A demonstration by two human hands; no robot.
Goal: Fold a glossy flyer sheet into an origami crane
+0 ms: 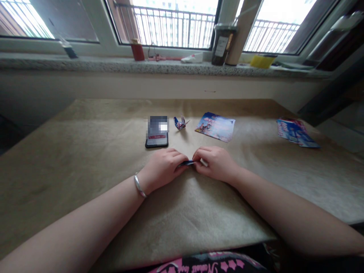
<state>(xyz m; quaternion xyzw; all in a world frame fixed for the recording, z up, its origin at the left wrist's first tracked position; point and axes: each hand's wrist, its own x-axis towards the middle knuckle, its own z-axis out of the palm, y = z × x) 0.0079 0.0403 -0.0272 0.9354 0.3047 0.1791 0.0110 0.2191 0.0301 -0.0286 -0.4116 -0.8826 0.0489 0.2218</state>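
Between my hands, just above the table, is a small, narrow piece of folded dark blue paper (186, 163), seen nearly edge-on. My left hand (166, 163), with a silver bangle at the wrist, is closed on its left end. Thumb and fingertips of my right hand (214, 163) pinch the right end. Most of the paper is hidden by the fingers. Beyond the hands stands a small folded paper crane (180, 123) with a blue and red print. A phone (157, 132) lies left of it, its screen partly blurred out. To the right rests a stack of printed square sheets (216, 127).
The table (113, 113) has a beige cover. More printed sheets (297, 132) lie fanned at the far right. Along the granite windowsill (99, 65) stand a red container (137, 50), a dark lidded jar (222, 44) and a yellow item (262, 61).
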